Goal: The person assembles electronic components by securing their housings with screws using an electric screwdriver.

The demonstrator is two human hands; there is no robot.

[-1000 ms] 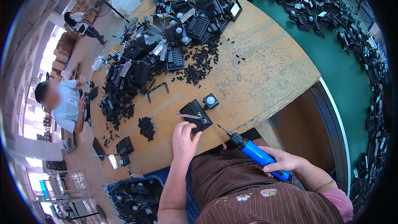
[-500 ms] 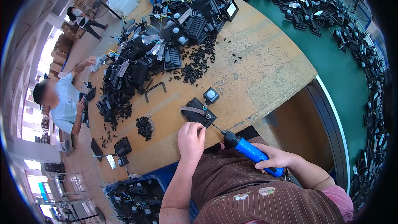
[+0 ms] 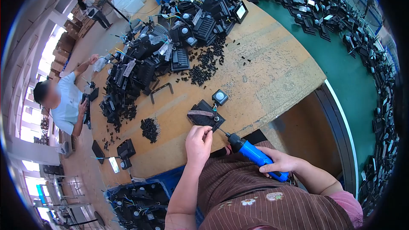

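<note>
My right hand (image 3: 279,162) is wrapped round a blue electric screwdriver (image 3: 254,153), whose thin bit points up and left toward a black floodlight housing (image 3: 199,120). My left hand (image 3: 199,141) is closed in a pinch at the housing's near edge; whatever lies between its fingertips is too small to make out. A label strip crosses the housing, and a metal nut with wires stands at its right side. Just beyond it sits a square black sensor head (image 3: 220,97) with a white dome.
Piled black floodlights (image 3: 145,68) cover the table's far left. Loose black screws lie in a large heap (image 3: 202,70) and a small one (image 3: 149,130). A green conveyor (image 3: 353,72) carries more lights at right. A crate (image 3: 136,204) stands below left. A person in white (image 3: 68,102) works at left.
The view has shifted slightly, so the table's things appear a little to the right. Both hands keep nearly the same pose at the housing and on the screwdriver.
</note>
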